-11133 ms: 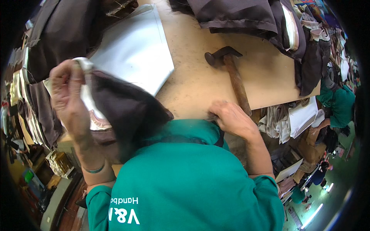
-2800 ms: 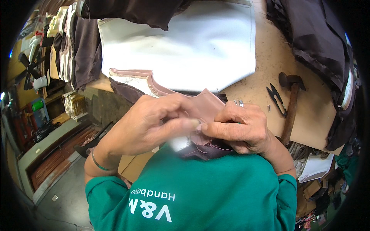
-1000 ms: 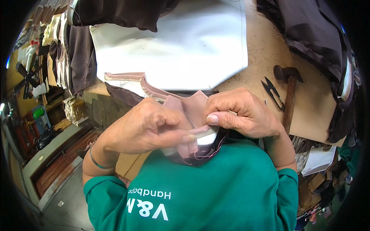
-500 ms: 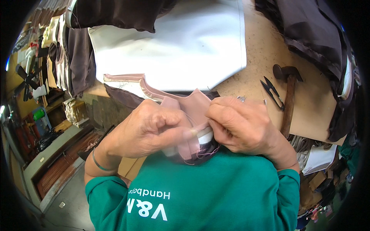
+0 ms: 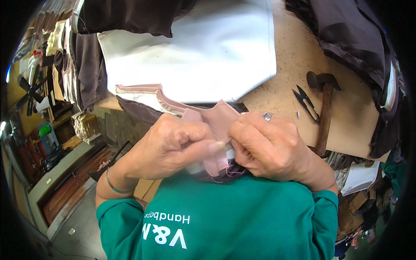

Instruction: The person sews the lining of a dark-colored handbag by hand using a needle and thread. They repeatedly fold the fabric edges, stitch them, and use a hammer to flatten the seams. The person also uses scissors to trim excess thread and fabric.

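Low in front of my green shirt, a pink fabric piece [image 5: 220, 116] with white and dark-brown layers and loose pink threads is bunched between my hands. My left hand [image 5: 175, 145] grips its folded edge with curled fingers and thumb, slightly blurred. Opposite it, my right hand [image 5: 266, 145], wearing a silver ring, pinches the same edge close to the left thumb; its fingertips are partly hidden. The piece stretches up-left onto the edge of a large white panel [image 5: 186, 60]. Right of my hands, black thread snips [image 5: 307, 104] and a wooden-handled hammer [image 5: 326, 112] lie on the table.
Dark brown fabric pieces lie at top left [image 5: 125, 17] and along the right of the tan table [image 5: 351, 134]. Stacked fabric [image 5: 89, 69] hangs over the left edge. Shelves, a black fan [image 5: 29, 93] and a grey-edged bench [image 5: 52, 195] stand left. Pale bundles [image 5: 357, 177] sit below at right.
Since the oldest frame, both hands have come together on the pink-lined piece and snips appear beside the hammer. Over the last second my right hand has turned over and curled, shifting slightly down.
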### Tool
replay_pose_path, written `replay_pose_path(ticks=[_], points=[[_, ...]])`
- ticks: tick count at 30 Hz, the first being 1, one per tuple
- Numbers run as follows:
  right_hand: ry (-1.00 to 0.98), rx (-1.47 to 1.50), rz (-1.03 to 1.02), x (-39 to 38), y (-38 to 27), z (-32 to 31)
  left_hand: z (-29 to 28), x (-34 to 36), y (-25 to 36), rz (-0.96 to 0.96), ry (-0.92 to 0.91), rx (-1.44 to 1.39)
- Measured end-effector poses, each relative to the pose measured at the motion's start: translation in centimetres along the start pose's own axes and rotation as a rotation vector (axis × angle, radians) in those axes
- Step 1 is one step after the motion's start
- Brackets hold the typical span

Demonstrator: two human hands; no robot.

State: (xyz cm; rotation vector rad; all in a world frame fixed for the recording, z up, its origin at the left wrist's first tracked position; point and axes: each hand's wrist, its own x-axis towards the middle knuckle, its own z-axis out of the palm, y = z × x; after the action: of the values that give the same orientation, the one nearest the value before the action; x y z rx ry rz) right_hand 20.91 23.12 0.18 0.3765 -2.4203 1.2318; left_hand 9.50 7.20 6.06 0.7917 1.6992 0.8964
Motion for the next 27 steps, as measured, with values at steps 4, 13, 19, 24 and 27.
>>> replay_pose_path(ticks=[4,13,19,24,27], points=[[0.03,-0.117,-0.04,0.2,-0.2,0.4,0.1,0.1,0.3,-0.041,0.043,-0.133],[0.048,0.085,0.041,-0.1,-0.1,0.4,0.3,0.3,0.2,0.046,0.048,0.153],[0.021,0.082,0.03,-0.2,-0.1,0.3,1.2,0.6,-0.1,0.065,0.149,0.241],[0.039,-0.122,-0.04,-0.2,-0.3,0.8,1.2,0.7,0.2,0.065,0.143,0.285],[0.039,-0.117,-0.033,-0.1,-0.3,0.6,1.1,0.9,0.2,0.104,0.161,0.299]])
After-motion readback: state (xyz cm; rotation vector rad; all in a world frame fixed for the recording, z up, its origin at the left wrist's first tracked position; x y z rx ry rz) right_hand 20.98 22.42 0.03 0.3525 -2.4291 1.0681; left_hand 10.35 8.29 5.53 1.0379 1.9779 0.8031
